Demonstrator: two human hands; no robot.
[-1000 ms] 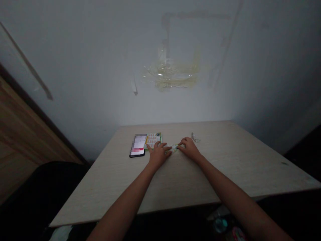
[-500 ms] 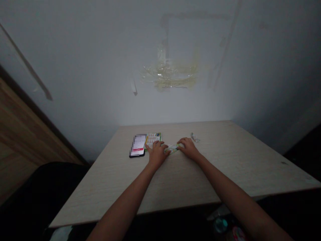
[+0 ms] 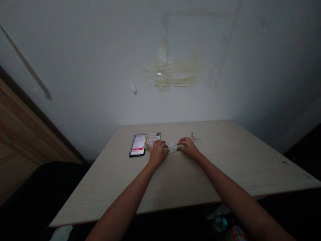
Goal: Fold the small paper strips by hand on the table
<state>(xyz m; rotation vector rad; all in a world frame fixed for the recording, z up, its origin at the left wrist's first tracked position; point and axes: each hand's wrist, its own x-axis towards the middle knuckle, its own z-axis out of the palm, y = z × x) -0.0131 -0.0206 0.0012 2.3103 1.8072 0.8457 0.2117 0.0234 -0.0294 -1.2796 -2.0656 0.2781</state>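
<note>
Between my two hands lies a small crinkled strip of white and green printed paper or wrapper [image 3: 172, 148], low over the table. My left hand [image 3: 157, 152] grips its left end with the thumb and fingers. At the right end, my right hand [image 3: 188, 148] pinches it in the same way. The ends of the strip are hidden under the fingers. Just beyond my left hand is a printed card or booklet [image 3: 153, 136] with rows of small pictures, partly covered by that hand.
A phone [image 3: 137, 145] with its screen lit lies left of the booklet. One small crumpled printed scrap [image 3: 194, 137] rests beyond my right hand. The pale wooden table [image 3: 200, 180] meets a wall [image 3: 100, 67] bearing peeling tape [image 3: 173, 75]. Below the front edge is a bottle [image 3: 220, 223].
The strip between my hands has changed shape, with its middle now more bunched and whiter. Both hands stay in nearly the same place.
</note>
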